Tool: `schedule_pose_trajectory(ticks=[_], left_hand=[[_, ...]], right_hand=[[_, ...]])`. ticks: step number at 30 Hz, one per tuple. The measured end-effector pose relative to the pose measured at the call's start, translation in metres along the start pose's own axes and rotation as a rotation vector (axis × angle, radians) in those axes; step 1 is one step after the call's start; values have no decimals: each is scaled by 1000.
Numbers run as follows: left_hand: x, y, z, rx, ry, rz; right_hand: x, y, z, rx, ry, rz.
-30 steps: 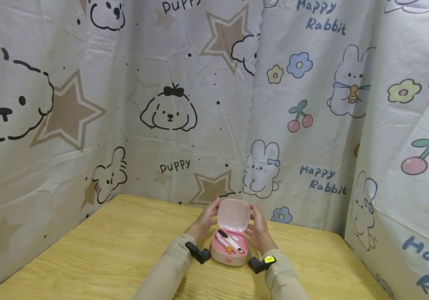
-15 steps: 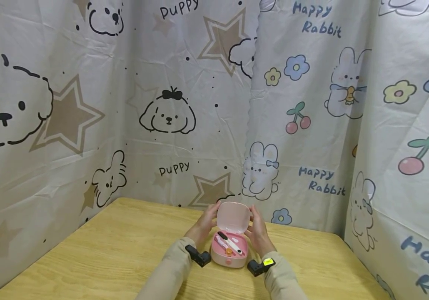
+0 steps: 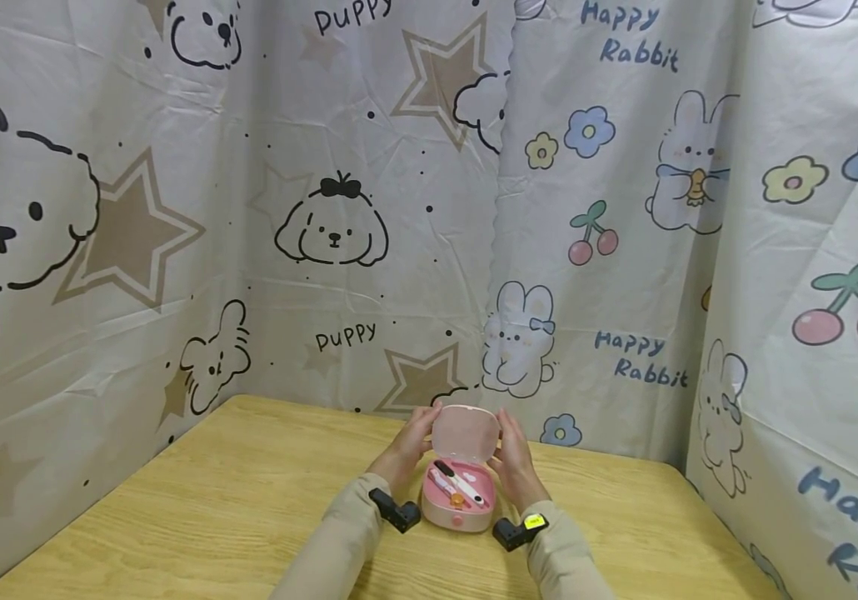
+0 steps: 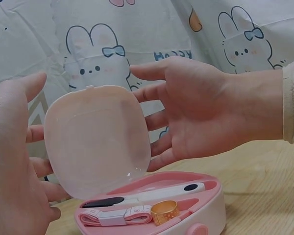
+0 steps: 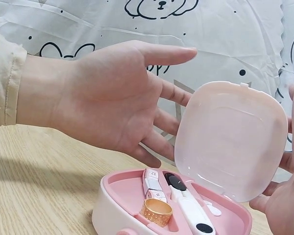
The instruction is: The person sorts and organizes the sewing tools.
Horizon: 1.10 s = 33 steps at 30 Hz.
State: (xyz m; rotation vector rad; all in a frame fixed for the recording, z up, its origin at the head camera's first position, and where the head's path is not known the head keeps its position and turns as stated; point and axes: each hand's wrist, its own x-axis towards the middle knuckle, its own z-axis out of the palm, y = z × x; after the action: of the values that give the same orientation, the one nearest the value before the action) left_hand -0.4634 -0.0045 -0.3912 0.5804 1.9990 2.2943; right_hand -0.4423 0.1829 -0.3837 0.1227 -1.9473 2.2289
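A small pink and white sewing box (image 3: 456,521) stands on the table with its translucent pink lid (image 3: 465,433) raised. My left hand (image 3: 401,447) is at the lid's left edge, its fingers fairly straight and reaching behind it. My right hand (image 3: 517,467) mirrors it at the right edge, thumb (image 4: 149,72) apart from the lid. Inside the box lie white thread snips (image 5: 190,208) with a black end, a folded pink and white tape measure (image 4: 115,216) and a gold thimble (image 5: 157,211). A small white piece (image 5: 213,209) lies beside the snips.
The light wooden table (image 3: 197,517) ends at the back against a hanging curtain (image 3: 339,308) printed with puppies, rabbits and stars. A black camera (image 3: 395,510) is strapped to the left wrist and another black camera (image 3: 519,532) to the right, both close beside the box.
The lid looks slightly shorter in the head view, so its tilt has shifted a little, with both hands staying at its edges. The box and its contents have stayed put.
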Motion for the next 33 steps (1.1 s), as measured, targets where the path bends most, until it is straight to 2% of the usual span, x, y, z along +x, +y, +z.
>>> schedule_pose_trajectory(ticks=[5, 11, 19, 22, 28, 33], left_hand=[[0, 0, 0, 1, 11, -9], [0, 0, 1, 20, 22, -8], [-1, -4, 7, 65, 55, 42], [-2, -4, 8, 76, 58, 50], [-3, -5, 6, 114, 82, 22], [-5, -5, 5, 111, 91, 1]], right_hand=[[-1, -1, 0, -21, -16, -27], [-2, -1, 1, -41, 3, -54], [1, 8, 3, -123, 56, -70], [1, 8, 3, -121, 56, -69], [-2, 7, 3, -92, 36, -60], [-3, 8, 1, -90, 4, -65]])
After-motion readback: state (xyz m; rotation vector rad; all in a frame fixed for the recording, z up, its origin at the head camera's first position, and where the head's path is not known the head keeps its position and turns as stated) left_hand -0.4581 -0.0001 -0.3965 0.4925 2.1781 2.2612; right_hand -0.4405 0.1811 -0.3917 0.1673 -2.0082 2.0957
